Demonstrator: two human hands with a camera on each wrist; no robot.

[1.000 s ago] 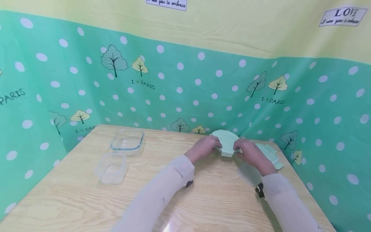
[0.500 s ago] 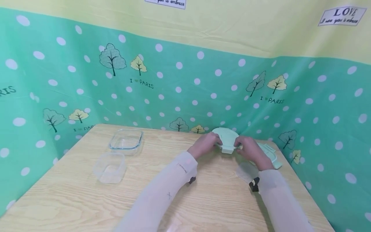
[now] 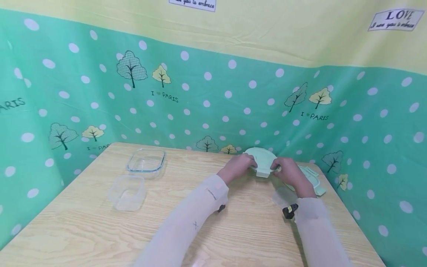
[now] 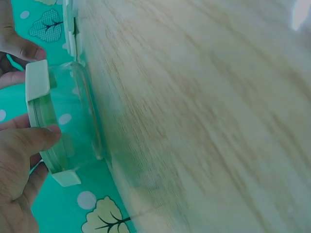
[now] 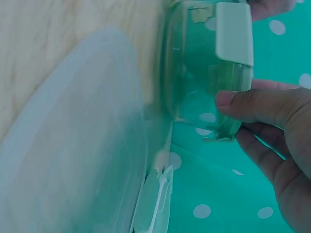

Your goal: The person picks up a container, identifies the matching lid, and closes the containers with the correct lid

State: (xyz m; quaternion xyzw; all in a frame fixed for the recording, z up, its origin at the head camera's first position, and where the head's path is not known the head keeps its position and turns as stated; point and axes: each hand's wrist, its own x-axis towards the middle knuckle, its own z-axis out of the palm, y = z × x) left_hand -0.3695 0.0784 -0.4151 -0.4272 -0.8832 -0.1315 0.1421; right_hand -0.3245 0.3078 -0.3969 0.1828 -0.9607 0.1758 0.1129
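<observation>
A mint-green round lid [image 3: 261, 155] with clip flaps sits over a clear glass food container [image 4: 73, 116] at the back of the table. My left hand [image 3: 237, 167] pinches the lid's left edge, thumb at the rim and fingers behind. On the opposite edge, my right hand [image 3: 290, 172] grips the lid the same way, its thumb [image 5: 227, 98] overlapping the rim. Between the hands, the front flap [image 5: 233, 33] sticks out from the lid. In the left wrist view another flap [image 4: 67, 178] angles outward. The container stands on its base on the wood.
Another mint-green lid [image 3: 310, 176] lies by the right edge. In front of it is a frosted translucent lid [image 3: 282, 197], partly behind my right wrist. To the left stand a square glass container [image 3: 146, 170] and a translucent plastic one [image 3: 128, 193]. A patterned curtain [image 3: 207, 111] borders the table.
Both hands keep hold of the lid. My forearms and wrists have shifted slightly inward, the right one most. The other containers and lids have stayed where they were.
</observation>
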